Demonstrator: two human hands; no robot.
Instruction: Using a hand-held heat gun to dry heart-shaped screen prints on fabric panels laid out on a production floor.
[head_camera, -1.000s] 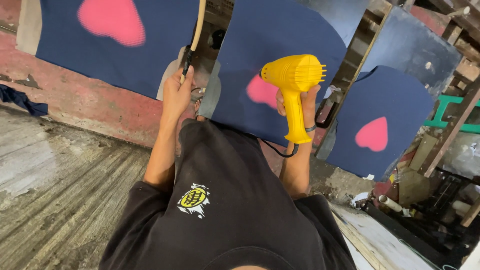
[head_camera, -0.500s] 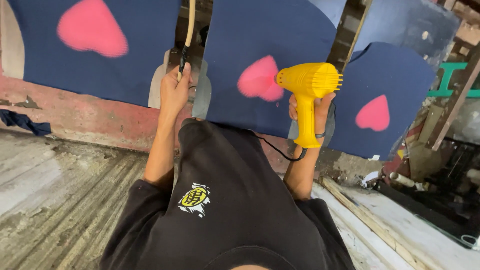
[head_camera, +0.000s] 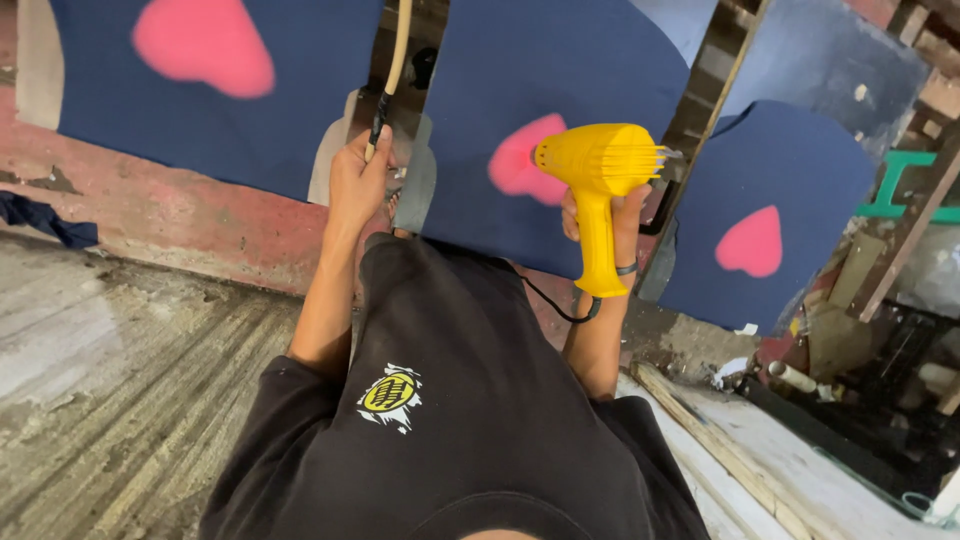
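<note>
My right hand (head_camera: 600, 215) is clamped on the yellow heat gun (head_camera: 600, 170), its nozzle just beside the pink heart (head_camera: 520, 160). My left hand (head_camera: 358, 180) grips a wooden stick (head_camera: 395, 60) above it

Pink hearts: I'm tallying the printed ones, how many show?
3: one heart upper left, one in the middle behind the yellow dryer, one at right. Others may be hidden.
</note>
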